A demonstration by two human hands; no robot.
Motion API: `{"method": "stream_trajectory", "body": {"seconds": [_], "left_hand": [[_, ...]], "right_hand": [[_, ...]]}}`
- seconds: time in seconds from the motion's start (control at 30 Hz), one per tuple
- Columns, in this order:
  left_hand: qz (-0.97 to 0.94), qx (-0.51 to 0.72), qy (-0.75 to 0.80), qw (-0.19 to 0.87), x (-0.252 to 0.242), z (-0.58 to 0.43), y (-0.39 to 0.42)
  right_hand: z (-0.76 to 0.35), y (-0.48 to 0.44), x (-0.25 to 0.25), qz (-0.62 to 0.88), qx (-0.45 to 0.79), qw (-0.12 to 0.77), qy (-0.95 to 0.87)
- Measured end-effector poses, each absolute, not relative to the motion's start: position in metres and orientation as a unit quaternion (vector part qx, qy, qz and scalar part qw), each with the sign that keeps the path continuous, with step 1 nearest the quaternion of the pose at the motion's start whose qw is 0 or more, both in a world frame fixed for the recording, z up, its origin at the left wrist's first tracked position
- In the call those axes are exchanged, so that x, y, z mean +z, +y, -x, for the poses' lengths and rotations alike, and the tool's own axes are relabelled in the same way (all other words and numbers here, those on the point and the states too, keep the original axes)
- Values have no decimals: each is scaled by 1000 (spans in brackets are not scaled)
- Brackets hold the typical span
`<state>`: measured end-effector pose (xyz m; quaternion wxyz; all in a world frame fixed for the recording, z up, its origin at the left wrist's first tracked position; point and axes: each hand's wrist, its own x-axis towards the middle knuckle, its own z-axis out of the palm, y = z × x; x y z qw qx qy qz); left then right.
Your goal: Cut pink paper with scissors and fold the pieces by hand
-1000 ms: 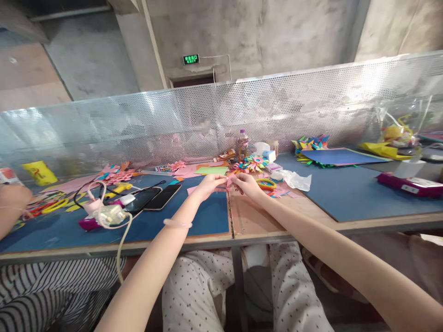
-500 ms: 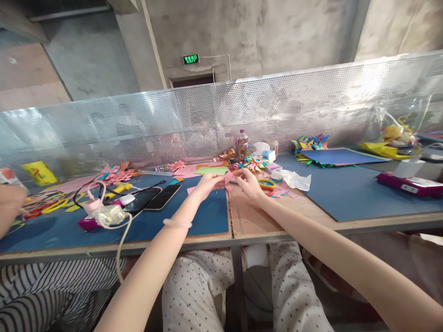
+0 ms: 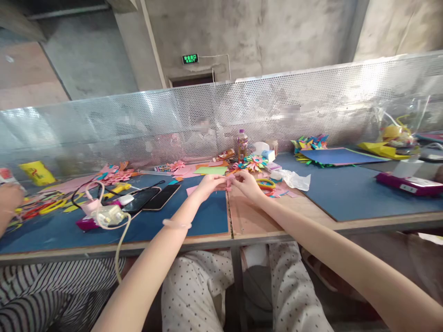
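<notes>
My left hand (image 3: 207, 184) and my right hand (image 3: 246, 183) meet above the seam between the blue mat (image 3: 194, 216) and the bare wooden board (image 3: 256, 216). Both pinch one small piece of pink paper (image 3: 227, 183) between their fingertips. Just behind the hands lies a multicoloured paper flower (image 3: 255, 162). A yellow-handled pair of scissors (image 3: 266, 184) lies right of my right hand.
Two dark phones (image 3: 152, 198) and a white charger with cable (image 3: 109, 214) lie to the left. A bottle (image 3: 242, 144) stands at the perforated metal screen (image 3: 221, 115). Another person's hand (image 3: 8, 198) works at far left. A second blue mat (image 3: 356, 189) and a purple box (image 3: 410, 184) are to the right.
My right hand lifted slightly half a second ago, then came back down to meet my left hand on the pink paper. The view shifted a little.
</notes>
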<state>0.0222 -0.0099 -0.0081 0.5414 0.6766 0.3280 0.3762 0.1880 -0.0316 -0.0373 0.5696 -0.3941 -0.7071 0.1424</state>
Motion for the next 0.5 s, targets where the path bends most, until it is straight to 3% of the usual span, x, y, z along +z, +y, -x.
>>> {"method": "stream_trajectory", "body": {"seconds": [0.5], "left_hand": [[-657, 385, 326, 561, -14, -19, 0]], "right_hand": [[-187, -25, -44, 363, 78, 564, -737]]}}
